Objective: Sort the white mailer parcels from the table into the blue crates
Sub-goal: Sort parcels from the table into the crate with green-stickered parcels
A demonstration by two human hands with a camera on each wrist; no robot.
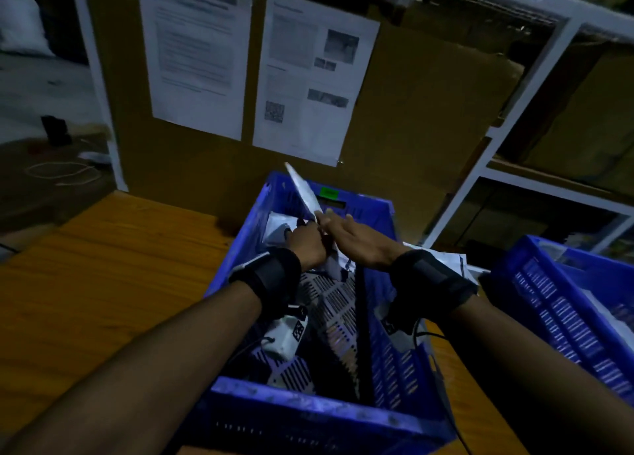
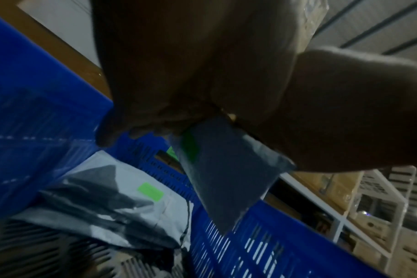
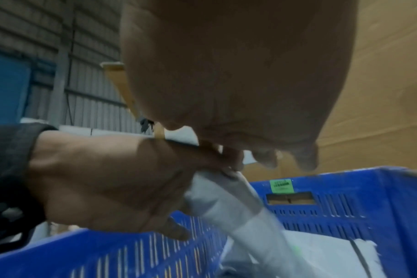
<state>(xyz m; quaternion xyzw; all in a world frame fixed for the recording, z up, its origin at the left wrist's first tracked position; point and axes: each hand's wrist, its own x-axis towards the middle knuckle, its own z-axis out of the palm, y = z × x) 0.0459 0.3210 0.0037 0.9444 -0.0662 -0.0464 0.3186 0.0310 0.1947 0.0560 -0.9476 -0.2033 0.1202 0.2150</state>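
Over the blue crate (image 1: 384, 324) on the wooden table (image 1: 103, 283), both forearms extended, left hand (image 1: 307, 245) pinching white mailer parcel (image 1: 305, 194) held edge-up, right hand (image 1: 360, 240) fingers straight alongside it, another parcel (image 2: 122, 203) inside crate.

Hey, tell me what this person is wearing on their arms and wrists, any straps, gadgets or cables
Both forearms are bare, with no sleeves. Each wrist carries a wide black fabric strap: left wrist strap, right wrist strap. A small white camera unit with a black square-patterned marker hangs under the left wrist. Thin black cables trail from the units. The left hand and right hand wear no gloves.
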